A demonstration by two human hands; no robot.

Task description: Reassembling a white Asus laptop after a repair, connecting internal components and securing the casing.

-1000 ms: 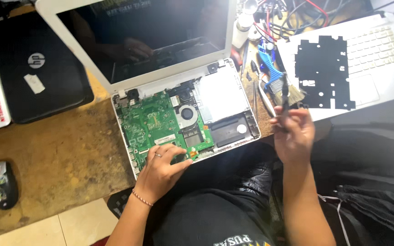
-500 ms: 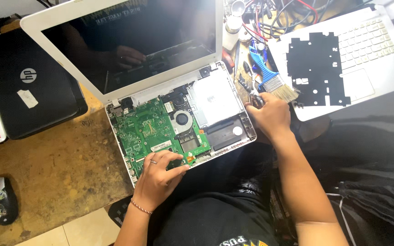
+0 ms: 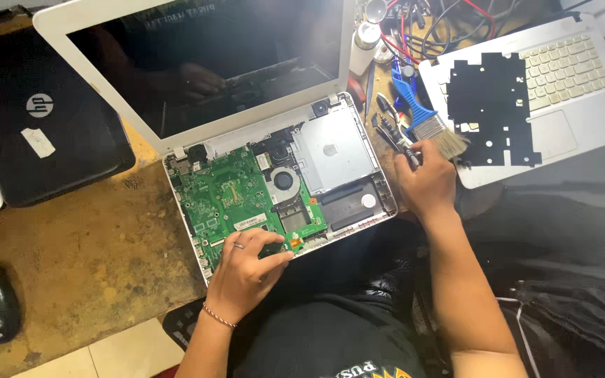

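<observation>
1. The right hand (image 3: 425, 183) closes on a thin dark tool (image 3: 395, 142) beside the blue brush (image 3: 425, 120); the grip is hidden.
2. The left hand (image 3: 244, 269), fingers spread, presses the opened laptop (image 3: 274, 185)'s front edge.
3. The brown surface (image 3: 85, 259) is worn and stained.

The opened laptop (image 3: 274, 189) lies before me on the table (image 3: 85, 259). My left hand (image 3: 243, 269) rests on its near edge. My right hand (image 3: 425, 183) lies right of it, beside a brush (image 3: 432, 126). A keyboard cover (image 3: 568, 91) lies farther right, a closed laptop (image 3: 43, 133) far left.
</observation>
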